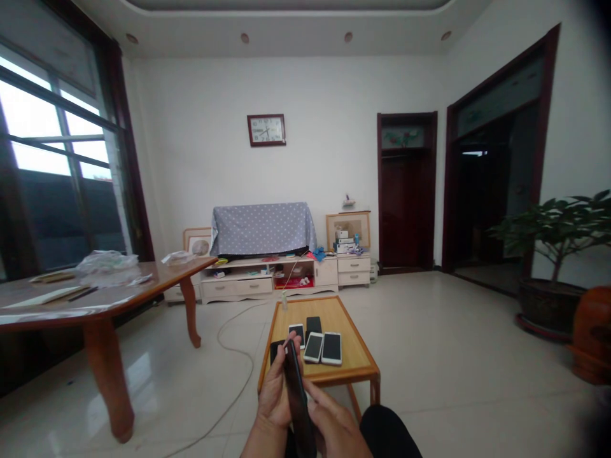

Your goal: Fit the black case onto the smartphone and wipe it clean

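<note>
My left hand point(275, 393) is wrapped round a black phone point(296, 393), held edge-on and upright in front of me. My right hand point(334, 425) grips the same phone low down, fingers closed against its side. Just beyond my hands stands a small wooden table point(356, 340). On it lie several phones: a white one point(296, 334), a black one point(314, 324), and two white-framed ones side by side point(314, 347) point(331, 348). Another dark phone point(275, 350) lies at the table's near left, partly hidden behind my left hand.
My dark-trousered knee point(386, 432) is at the bottom right. A large brown table point(95, 305) with papers stands at left. A white cable point(233, 356) runs over the tiled floor. A TV cabinet point(258, 280) lines the back wall. A potted plant point(556, 254) stands at right.
</note>
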A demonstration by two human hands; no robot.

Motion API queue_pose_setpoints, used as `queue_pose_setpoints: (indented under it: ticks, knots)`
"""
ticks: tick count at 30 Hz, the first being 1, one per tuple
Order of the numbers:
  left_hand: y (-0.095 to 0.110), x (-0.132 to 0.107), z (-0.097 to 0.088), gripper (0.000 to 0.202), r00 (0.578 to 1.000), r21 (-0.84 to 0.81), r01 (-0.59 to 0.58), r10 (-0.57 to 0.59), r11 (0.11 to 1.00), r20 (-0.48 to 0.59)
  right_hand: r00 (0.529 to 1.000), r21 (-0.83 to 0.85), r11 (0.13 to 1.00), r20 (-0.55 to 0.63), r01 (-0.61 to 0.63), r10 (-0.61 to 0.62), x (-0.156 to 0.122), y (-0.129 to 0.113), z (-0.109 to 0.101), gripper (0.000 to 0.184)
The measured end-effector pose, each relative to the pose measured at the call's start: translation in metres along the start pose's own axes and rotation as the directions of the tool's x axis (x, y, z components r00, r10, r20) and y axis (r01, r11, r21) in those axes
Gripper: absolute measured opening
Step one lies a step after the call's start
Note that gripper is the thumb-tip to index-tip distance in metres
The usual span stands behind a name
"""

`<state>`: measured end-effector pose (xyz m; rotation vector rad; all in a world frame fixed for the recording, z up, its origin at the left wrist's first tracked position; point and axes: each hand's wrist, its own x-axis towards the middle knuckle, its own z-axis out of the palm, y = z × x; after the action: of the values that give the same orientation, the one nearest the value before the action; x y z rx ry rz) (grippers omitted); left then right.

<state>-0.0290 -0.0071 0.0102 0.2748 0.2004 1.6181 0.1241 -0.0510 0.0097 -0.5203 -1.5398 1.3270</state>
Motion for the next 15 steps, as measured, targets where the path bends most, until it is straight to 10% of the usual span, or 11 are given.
queue_pose_setpoints:
  ticks: [10, 15]
  knots:
    - [-0.002, 0.013, 0.0, 0.013, 0.987, 0.084, 0.004, 0.01, 0.996, -0.162, 0.998, 0.05, 0.998, -0.051, -0.04, 0.043, -0.007, 0.0, -0.002, 0.056]
    - [-0.003, 0.033, -0.007, 0.03, 0.976, 0.239, 0.03, 0.024, 0.97, -0.219, 0.999, -0.017, 0.999, -0.007, -0.041, 0.041, -0.006, 0.011, -0.002, 0.061]
